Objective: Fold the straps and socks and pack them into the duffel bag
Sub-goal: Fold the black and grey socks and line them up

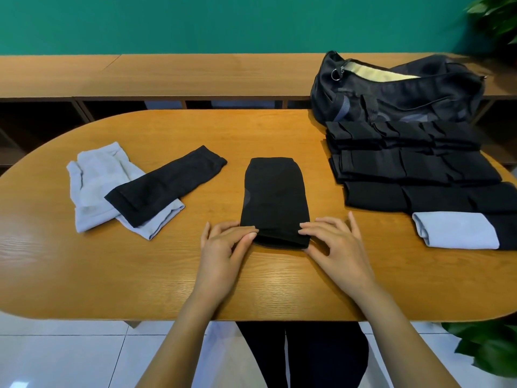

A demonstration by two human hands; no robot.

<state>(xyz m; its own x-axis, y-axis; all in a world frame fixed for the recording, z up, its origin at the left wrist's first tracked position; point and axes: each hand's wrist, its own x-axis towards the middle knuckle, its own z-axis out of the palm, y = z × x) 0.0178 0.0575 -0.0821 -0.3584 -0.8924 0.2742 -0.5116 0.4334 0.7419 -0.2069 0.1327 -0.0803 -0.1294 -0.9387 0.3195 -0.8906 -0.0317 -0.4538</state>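
Item: black sock [275, 200], laid flat at the middle of the table [84, 275], long way running away from the person, near hem just in front of both hands

Left hand [223, 245]: fingers nearly straight, tips resting on the near-left corner of the sock

Right hand [335, 245]: fingers arched, tips on the near-right corner, thumb beside the hem; whether it already pinches the cloth cannot be told

Handling, as judged: light, soft, limp knit; no stiffness to hold a crease, likely to sag or slide on the smooth wood. Best taken by the two near corners, lifted together and carried over to the far hem, then pressed flat

Awaiting folding, left side: pale blue socks [92, 186] spread loose, a second black sock [165, 183] lying slantwise across them

Already folded, right side: rows of folded black pieces [405, 163], touching one another, with a folded pale blue piece [456, 231] at the near end

Duffel bag [397, 93]: dark, slumped, zip open, at the far right just behind the folded rows; nothing seen packed in it yet
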